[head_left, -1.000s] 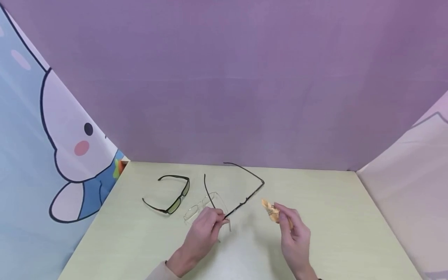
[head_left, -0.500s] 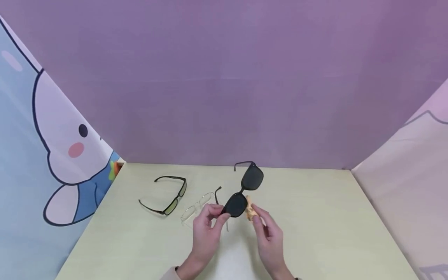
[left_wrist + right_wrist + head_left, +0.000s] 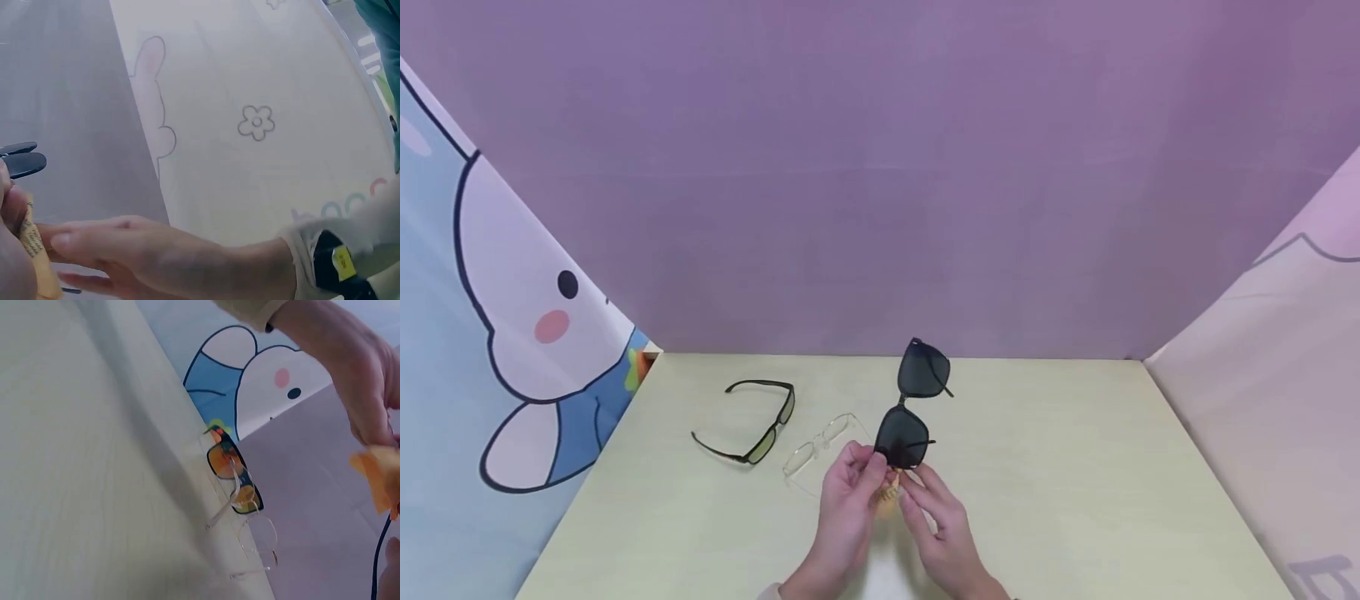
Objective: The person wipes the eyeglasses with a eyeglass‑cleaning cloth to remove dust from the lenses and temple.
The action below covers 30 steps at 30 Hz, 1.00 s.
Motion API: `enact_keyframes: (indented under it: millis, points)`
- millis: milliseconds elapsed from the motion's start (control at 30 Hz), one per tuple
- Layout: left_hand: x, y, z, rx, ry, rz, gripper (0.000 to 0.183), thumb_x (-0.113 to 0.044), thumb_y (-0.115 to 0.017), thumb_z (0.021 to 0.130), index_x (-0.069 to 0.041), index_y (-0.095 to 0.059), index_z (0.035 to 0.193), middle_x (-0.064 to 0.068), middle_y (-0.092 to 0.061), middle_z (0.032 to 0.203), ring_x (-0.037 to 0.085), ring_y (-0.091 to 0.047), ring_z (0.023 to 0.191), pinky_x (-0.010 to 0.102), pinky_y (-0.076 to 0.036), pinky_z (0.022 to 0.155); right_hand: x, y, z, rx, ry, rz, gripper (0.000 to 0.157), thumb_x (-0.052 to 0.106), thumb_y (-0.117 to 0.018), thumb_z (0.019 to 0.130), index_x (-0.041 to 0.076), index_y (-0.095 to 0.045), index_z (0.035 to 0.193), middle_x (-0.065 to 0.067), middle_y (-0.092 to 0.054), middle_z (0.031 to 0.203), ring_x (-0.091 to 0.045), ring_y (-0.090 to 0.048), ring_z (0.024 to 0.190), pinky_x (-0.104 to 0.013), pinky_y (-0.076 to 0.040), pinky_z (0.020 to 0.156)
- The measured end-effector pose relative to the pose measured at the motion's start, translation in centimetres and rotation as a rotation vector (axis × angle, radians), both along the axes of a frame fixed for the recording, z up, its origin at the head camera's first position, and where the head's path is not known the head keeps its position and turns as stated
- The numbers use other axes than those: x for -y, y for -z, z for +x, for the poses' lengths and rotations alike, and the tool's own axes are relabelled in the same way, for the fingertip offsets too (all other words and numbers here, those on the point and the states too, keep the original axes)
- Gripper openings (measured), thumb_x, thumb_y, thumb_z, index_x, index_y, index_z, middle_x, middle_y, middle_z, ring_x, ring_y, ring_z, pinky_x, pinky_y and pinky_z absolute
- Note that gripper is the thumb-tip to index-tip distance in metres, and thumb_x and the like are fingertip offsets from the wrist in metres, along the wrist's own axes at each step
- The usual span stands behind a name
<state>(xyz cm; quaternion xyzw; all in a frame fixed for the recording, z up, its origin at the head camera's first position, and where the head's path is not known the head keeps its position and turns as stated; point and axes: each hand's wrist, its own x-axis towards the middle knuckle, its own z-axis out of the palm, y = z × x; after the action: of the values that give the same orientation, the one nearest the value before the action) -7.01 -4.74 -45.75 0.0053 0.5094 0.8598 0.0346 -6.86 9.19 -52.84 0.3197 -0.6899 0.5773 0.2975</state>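
In the head view my left hand pinches a pair of dark sunglasses by the near end of the frame. The lenses stand one above the other, temples unfolded. My right hand holds a small yellow-orange cloth just below the near lens, close to the left fingertips. The left wrist view shows the cloth, printed with small dark text, between the two hands. Part of the cloth is hidden behind the fingers. In the right wrist view a dark temple hangs below the orange cloth.
Black-framed glasses with greenish lenses lie unfolded at the left of the pale table. Clear thin-framed glasses lie between them and my left hand. A purple wall rises at the back, with printed cloth at both sides.
The sunglasses have been turned so the lenses face the head camera. The right hand has moved left with the cloth to the near lens, meeting the left hand.
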Motion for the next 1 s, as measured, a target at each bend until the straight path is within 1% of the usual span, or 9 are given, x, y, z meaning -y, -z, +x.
enact_keyframes:
  millis: [133, 233, 333, 433, 500, 633, 767, 867, 1000]
  points:
    - [0.2, -0.2, 0.2, 0.067, 0.069, 0.068, 0.014, -0.009, -0.057, 0.105, -0.012, -0.048, 0.095, -0.006, -0.058, 0.090, 0.005, -0.057, 0.082, 0.017, -0.050, 0.080, -0.5, 0.1, -0.6, -0.099, 0.071, 0.023, 0.024, -0.006, -0.067, 0.095, -0.009, -0.070, 0.119, -0.019, -0.064, 0.137, -0.017, -0.054, 0.138, -0.028, -0.041, 0.116]
    - [0.1, 0.0, 0.4, 0.124, 0.099, 0.113, 0.012, -0.008, -0.053, 0.107, -0.011, -0.047, 0.097, -0.004, -0.055, 0.092, 0.005, -0.055, 0.084, 0.016, -0.048, 0.081, -0.5, 0.2, -0.9, -0.152, 0.108, 0.022, 0.025, 0.011, -0.065, 0.101, -0.008, -0.071, 0.116, -0.020, -0.070, 0.125, -0.018, -0.061, 0.128, -0.027, -0.045, 0.112]
    - [0.1, 0.2, 0.5, 0.155, 0.122, 0.159, 0.010, -0.009, -0.049, 0.108, -0.010, -0.047, 0.099, -0.003, -0.053, 0.094, 0.004, -0.054, 0.085, 0.014, -0.047, 0.082, -0.4, 0.2, -0.9, -0.181, 0.164, 0.050, 0.025, 0.014, -0.064, 0.103, -0.008, -0.072, 0.112, -0.020, -0.072, 0.113, -0.019, -0.067, 0.109, -0.020, -0.051, 0.100]
    - [0.2, 0.3, 0.5, 0.155, 0.168, 0.181, 0.011, -0.009, -0.046, 0.110, -0.011, -0.048, 0.099, -0.004, -0.053, 0.095, 0.002, -0.054, 0.085, 0.013, -0.046, 0.081, -0.5, -0.1, -1.0, -0.215, 0.239, 0.108, 0.024, 0.017, -0.061, 0.104, -0.004, -0.072, 0.104, -0.015, -0.071, 0.099, -0.021, -0.065, 0.091, -0.019, -0.053, 0.088]
    - [0.4, 0.2, 0.4, 0.163, 0.200, 0.180, 0.011, -0.008, -0.046, 0.109, -0.011, -0.049, 0.099, -0.005, -0.053, 0.094, 0.002, -0.053, 0.084, 0.012, -0.046, 0.081, -0.7, -0.4, -1.0, -0.234, 0.274, 0.145, 0.023, 0.018, -0.060, 0.105, -0.001, -0.071, 0.099, -0.011, -0.069, 0.095, -0.020, -0.063, 0.086, -0.021, -0.052, 0.081]
    - [0.7, 0.2, 0.3, 0.183, 0.233, 0.157, 0.006, -0.010, -0.053, 0.107, -0.011, -0.055, 0.102, -0.004, -0.055, 0.096, 0.002, -0.055, 0.085, 0.013, -0.046, 0.079, -1.1, -0.8, -1.2, -0.240, 0.283, 0.177, 0.023, 0.018, -0.058, 0.106, 0.002, -0.069, 0.096, -0.007, -0.067, 0.092, -0.019, -0.060, 0.083, -0.024, -0.051, 0.075]
    - [0.9, 0.5, 0.6, 0.138, 0.229, 0.081, 0.011, -0.013, -0.060, 0.105, -0.017, -0.069, 0.100, -0.007, -0.061, 0.093, 0.002, -0.057, 0.083, 0.014, -0.047, 0.075, -1.4, -1.2, -1.3, -0.230, 0.265, 0.170, 0.024, 0.019, -0.057, 0.107, 0.000, -0.070, 0.098, -0.008, -0.067, 0.092, -0.019, -0.060, 0.083, -0.025, -0.051, 0.075]
    - [1.0, 0.8, 0.6, 0.052, 0.197, -0.006, 0.017, -0.013, -0.063, 0.103, -0.023, -0.076, 0.095, -0.009, -0.063, 0.087, 0.002, -0.056, 0.078, 0.015, -0.046, 0.070, -1.5, -1.4, -1.3, -0.236, 0.241, 0.167, 0.024, 0.019, -0.057, 0.107, 0.000, -0.069, 0.098, -0.008, -0.066, 0.091, -0.018, -0.058, 0.083, -0.025, -0.050, 0.074]
    - [1.0, 1.0, 0.4, -0.066, 0.164, -0.093, 0.020, -0.010, -0.064, 0.101, -0.023, -0.077, 0.094, -0.008, -0.063, 0.084, 0.003, -0.055, 0.074, 0.015, -0.045, 0.065, -1.6, -1.8, -1.3, -0.246, 0.215, 0.178, 0.024, 0.019, -0.057, 0.107, 0.000, -0.069, 0.099, -0.006, -0.065, 0.091, -0.017, -0.058, 0.082, -0.024, -0.049, 0.074]
